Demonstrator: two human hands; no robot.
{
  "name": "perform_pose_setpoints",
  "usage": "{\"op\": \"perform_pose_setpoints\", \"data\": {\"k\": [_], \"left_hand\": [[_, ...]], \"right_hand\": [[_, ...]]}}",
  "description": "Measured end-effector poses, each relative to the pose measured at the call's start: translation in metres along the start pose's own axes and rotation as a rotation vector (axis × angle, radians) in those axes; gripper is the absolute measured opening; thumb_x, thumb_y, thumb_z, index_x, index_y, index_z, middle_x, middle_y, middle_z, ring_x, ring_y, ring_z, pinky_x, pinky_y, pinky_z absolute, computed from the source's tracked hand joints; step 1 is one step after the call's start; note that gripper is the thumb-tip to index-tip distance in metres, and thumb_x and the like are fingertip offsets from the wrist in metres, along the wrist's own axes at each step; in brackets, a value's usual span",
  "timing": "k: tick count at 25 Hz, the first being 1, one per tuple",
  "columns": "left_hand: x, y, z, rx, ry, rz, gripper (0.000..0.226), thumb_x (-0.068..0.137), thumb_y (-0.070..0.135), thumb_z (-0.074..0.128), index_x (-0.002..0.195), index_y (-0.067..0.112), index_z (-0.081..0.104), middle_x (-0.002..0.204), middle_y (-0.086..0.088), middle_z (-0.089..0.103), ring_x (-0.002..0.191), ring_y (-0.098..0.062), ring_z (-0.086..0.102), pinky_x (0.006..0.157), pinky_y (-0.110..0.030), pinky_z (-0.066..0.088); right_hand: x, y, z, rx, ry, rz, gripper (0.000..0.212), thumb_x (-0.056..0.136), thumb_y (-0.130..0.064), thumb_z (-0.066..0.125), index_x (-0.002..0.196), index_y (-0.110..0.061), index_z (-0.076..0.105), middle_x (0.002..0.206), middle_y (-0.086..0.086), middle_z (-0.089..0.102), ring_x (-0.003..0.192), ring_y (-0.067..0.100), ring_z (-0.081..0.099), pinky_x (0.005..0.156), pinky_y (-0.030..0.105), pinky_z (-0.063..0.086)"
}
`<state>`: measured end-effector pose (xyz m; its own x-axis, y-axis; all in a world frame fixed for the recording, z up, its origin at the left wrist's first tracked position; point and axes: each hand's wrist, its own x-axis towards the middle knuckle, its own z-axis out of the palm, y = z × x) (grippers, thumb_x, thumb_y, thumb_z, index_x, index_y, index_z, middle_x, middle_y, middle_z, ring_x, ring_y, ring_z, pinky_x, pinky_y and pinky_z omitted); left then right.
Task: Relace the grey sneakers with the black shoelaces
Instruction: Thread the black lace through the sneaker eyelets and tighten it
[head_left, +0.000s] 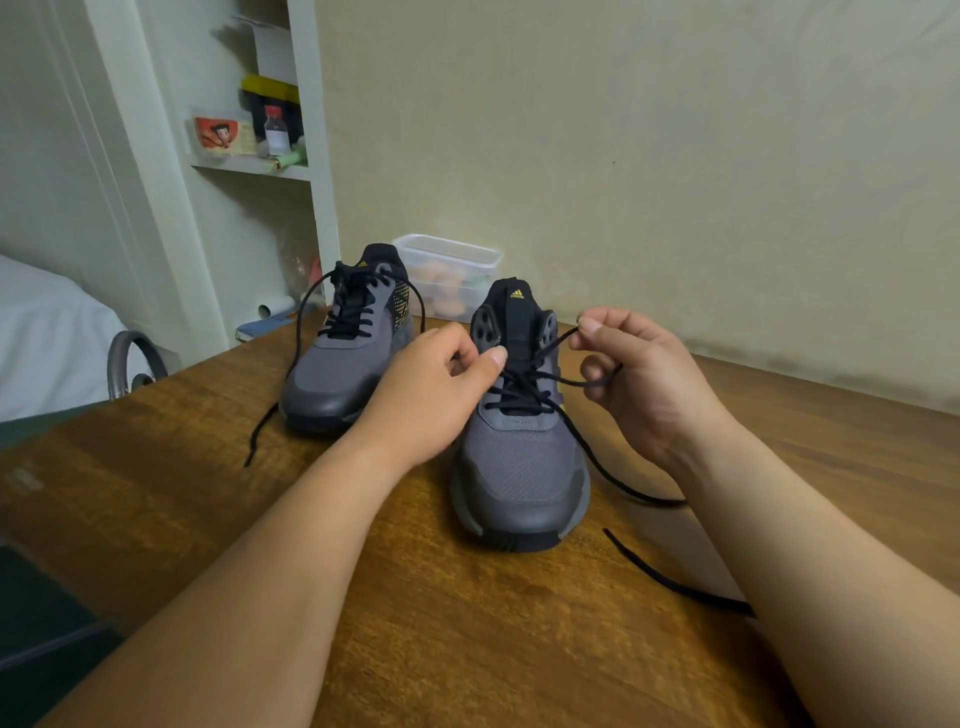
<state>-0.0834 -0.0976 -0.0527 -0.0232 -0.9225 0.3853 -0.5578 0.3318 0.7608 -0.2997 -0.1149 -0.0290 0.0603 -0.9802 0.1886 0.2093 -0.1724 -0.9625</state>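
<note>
On the wooden bench (467, 623) two grey sneakers stand toes toward the person. The far sneaker (332, 374) is laced, its ends trailing loose. The left hand (431, 400) covers the near sneaker's (519, 467) left flank, fingers pinching the black shoelace (519, 392) at the eyelets. The right hand (649, 384) fingers pinch a lace end beside the right eyelets. Behind, a clear lidded container (447, 260) stands against the wall. A shelf (249, 167) to the left holds a bottle (275, 132).
</note>
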Motion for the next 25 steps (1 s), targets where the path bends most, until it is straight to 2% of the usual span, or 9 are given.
{"op": "perform_pose_setpoints", "data": {"k": [4, 7, 10, 12, 14, 17, 19, 22, 25], "left_hand": [[-0.001, 0.000, -0.003, 0.056, -0.014, 0.022, 0.053, 0.099, 0.053, 0.065, 0.075, 0.009, 0.047, 0.084, 0.003, 0.047, 0.073, -0.014, 0.050, 0.071, -0.031, 0.039], [0.000, -0.001, -0.003, -0.295, -0.064, -0.012, 0.041, 0.102, 0.036, 0.067, 0.072, 0.018, 0.046, 0.071, 0.006, 0.044, 0.069, -0.011, 0.043, 0.073, -0.034, 0.037], [0.004, 0.004, -0.002, -0.792, 0.084, -0.132, 0.022, 0.104, 0.016, 0.060, 0.082, 0.015, 0.058, 0.080, -0.003, 0.065, 0.079, -0.014, 0.061, 0.076, -0.031, 0.048], [0.006, 0.005, -0.003, -0.945, 0.140, -0.179, 0.026, 0.106, 0.011, 0.056, 0.080, 0.018, 0.055, 0.072, -0.001, 0.064, 0.072, -0.014, 0.064, 0.069, -0.027, 0.051], [0.008, -0.001, -0.002, -0.734, 0.182, -0.168, 0.027, 0.106, 0.021, 0.059, 0.081, 0.019, 0.050, 0.070, 0.001, 0.052, 0.067, -0.014, 0.055, 0.068, -0.029, 0.050], [0.001, -0.001, 0.002, -0.246, 0.089, -0.100, 0.034, 0.102, 0.049, 0.063, 0.091, 0.018, 0.055, 0.085, 0.000, 0.059, 0.078, -0.016, 0.058, 0.075, -0.034, 0.052], [-0.003, 0.002, 0.002, -0.106, 0.011, -0.037, 0.050, 0.099, 0.058, 0.064, 0.078, 0.014, 0.054, 0.073, -0.002, 0.057, 0.071, -0.018, 0.057, 0.073, -0.037, 0.049], [-0.002, 0.001, -0.002, -0.258, -0.063, -0.012, 0.049, 0.099, 0.044, 0.070, 0.066, 0.020, 0.044, 0.067, 0.000, 0.042, 0.068, -0.015, 0.045, 0.073, -0.035, 0.041], [0.004, -0.002, 0.000, -0.563, 0.019, -0.105, 0.036, 0.102, 0.016, 0.065, 0.070, 0.021, 0.049, 0.079, -0.004, 0.059, 0.076, -0.016, 0.054, 0.072, -0.031, 0.042]], "right_hand": [[0.001, -0.001, -0.002, 0.099, 0.060, 0.011, 0.007, 0.101, -0.010, 0.063, 0.103, -0.016, 0.066, 0.082, -0.001, 0.068, 0.059, 0.010, 0.053, 0.054, 0.022, 0.043], [0.003, -0.001, -0.006, 0.172, 0.083, 0.023, 0.008, 0.101, -0.009, 0.062, 0.104, -0.016, 0.065, 0.082, 0.000, 0.068, 0.062, 0.011, 0.056, 0.054, 0.022, 0.049], [0.003, 0.002, -0.003, 0.171, 0.061, 0.045, 0.011, 0.100, -0.006, 0.063, 0.108, -0.013, 0.063, 0.080, 0.001, 0.068, 0.065, 0.013, 0.060, 0.058, 0.024, 0.053], [0.001, 0.005, 0.000, 0.137, 0.030, 0.050, 0.017, 0.098, -0.001, 0.063, 0.111, -0.012, 0.062, 0.080, 0.001, 0.070, 0.066, 0.014, 0.062, 0.063, 0.026, 0.054], [0.000, 0.006, 0.004, 0.093, 0.008, 0.051, 0.023, 0.095, 0.001, 0.063, 0.114, -0.012, 0.062, 0.081, -0.001, 0.072, 0.068, 0.013, 0.064, 0.065, 0.026, 0.054], [-0.001, 0.006, 0.007, 0.031, 0.005, 0.040, 0.023, 0.094, 0.000, 0.065, 0.112, -0.014, 0.064, 0.083, -0.004, 0.073, 0.070, 0.012, 0.063, 0.067, 0.025, 0.050], [-0.001, 0.006, 0.007, 0.042, 0.027, 0.029, 0.022, 0.094, 0.000, 0.066, 0.110, -0.015, 0.064, 0.082, -0.004, 0.071, 0.068, 0.011, 0.061, 0.066, 0.025, 0.049], [0.000, 0.006, 0.006, 0.063, 0.052, 0.024, 0.021, 0.094, 0.000, 0.067, 0.109, -0.015, 0.064, 0.080, -0.003, 0.070, 0.067, 0.011, 0.060, 0.066, 0.025, 0.049], [-0.001, 0.008, 0.006, 0.019, 0.013, 0.027, 0.019, 0.094, -0.002, 0.068, 0.108, -0.015, 0.065, 0.082, -0.003, 0.070, 0.068, 0.012, 0.060, 0.066, 0.026, 0.049]]}}
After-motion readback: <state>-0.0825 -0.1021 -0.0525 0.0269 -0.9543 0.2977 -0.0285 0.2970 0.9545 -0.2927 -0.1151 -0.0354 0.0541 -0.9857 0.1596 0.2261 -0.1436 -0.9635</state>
